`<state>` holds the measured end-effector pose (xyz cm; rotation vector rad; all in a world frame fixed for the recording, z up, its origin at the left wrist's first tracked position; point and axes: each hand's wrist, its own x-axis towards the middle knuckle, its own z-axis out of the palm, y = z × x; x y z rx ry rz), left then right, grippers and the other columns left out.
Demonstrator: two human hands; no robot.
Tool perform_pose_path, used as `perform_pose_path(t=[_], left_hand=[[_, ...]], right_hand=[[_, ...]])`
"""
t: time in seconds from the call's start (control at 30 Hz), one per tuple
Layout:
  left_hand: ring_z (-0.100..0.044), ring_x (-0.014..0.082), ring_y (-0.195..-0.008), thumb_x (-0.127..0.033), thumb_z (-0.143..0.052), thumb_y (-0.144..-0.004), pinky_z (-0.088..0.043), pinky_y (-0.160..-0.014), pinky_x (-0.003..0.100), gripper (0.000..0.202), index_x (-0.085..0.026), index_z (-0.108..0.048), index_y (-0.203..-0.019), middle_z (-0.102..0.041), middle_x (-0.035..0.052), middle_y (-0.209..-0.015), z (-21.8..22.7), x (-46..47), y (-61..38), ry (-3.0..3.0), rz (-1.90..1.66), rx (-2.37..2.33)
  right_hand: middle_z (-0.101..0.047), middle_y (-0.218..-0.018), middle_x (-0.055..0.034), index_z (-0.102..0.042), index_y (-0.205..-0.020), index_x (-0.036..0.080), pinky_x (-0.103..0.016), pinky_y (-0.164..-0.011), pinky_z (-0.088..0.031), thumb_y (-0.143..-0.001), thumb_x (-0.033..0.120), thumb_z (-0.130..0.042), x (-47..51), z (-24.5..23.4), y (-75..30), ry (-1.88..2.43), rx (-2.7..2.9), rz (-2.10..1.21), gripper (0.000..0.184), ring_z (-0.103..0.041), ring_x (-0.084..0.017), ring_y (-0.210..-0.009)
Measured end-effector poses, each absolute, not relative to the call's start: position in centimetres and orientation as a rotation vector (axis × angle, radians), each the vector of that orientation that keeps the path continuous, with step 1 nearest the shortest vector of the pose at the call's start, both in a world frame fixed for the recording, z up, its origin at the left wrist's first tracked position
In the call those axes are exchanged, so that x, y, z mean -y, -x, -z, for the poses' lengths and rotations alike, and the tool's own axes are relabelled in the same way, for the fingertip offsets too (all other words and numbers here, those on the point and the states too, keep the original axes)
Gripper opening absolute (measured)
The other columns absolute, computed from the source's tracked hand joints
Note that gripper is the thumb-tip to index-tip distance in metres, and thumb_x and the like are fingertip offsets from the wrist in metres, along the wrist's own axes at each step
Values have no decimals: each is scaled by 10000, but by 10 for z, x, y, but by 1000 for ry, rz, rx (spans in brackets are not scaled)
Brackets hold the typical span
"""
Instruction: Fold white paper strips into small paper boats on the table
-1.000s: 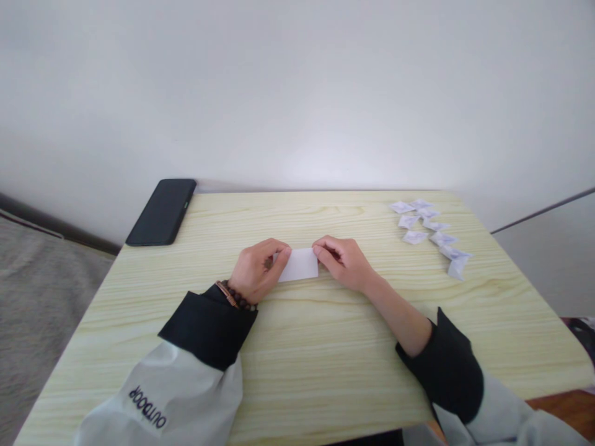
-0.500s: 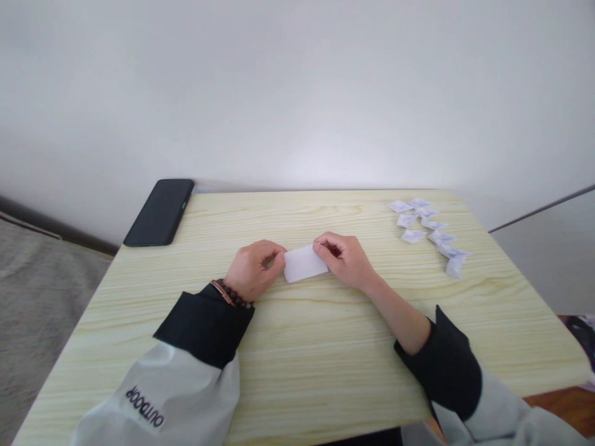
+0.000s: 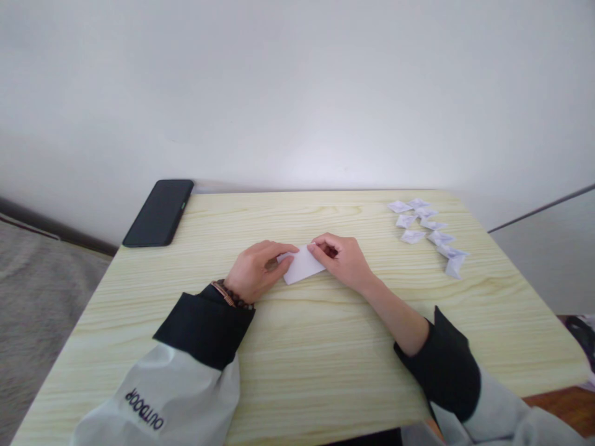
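Observation:
A small folded sheet of white paper [image 3: 304,265] lies between my hands at the middle of the table. My left hand [image 3: 260,267] has its thumb and forefinger on the paper's left end. The thumb and fingertips of my right hand [image 3: 341,259] pinch the upper right part of the paper. The paper's right end is partly hidden behind the right hand. A beaded bracelet [image 3: 232,293] circles my left wrist.
Several folded white paper pieces [image 3: 413,236] lie in a cluster at the table's right rear. A dark phone [image 3: 158,214] rests at the far left corner. The light wood table [image 3: 316,365] meets a white wall [image 3: 297,93] behind.
My left thumb and forefinger have slid rightward over the paper, covering its left end. The right fingertips have shifted slightly left. The paper's upper edge now slants.

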<state>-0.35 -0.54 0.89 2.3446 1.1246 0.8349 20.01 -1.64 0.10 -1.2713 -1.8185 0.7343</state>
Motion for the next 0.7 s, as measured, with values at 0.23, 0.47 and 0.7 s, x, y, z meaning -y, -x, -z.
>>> perform_pose_path(t=[0.23,0.47,0.7], left_hand=[[-578,170,-793,-262,-551,-850,-487,-723,282,207,-186,-701,-971,-680,53,-827,-1,1,5,-2500,-875,-1060],[-540,205,-879,-314,-603,-828,-472,-798,355,185,-236,-727,-941,-638,64,-934,2,1,8,-2612,-847,-1167],[-548,198,-840,-328,-591,-840,-480,-773,343,207,-217,-715,-963,-650,56,-876,1,1,8,-2647,-823,-1168]], right_hand=[[-664,-683,-14,-662,-834,173,-226,-569,-443,-799,338,-643,13,7,-199,1334,1839,-575,170,-569,-113,-569],[-671,-874,-51,-696,-940,190,-257,-685,-485,-876,246,-548,16,8,-206,1181,2075,-487,171,-602,-139,-734],[-653,-983,-74,-674,-1084,211,-309,-806,-482,-916,182,-473,17,9,-215,980,2279,-354,264,-573,-169,-908]])
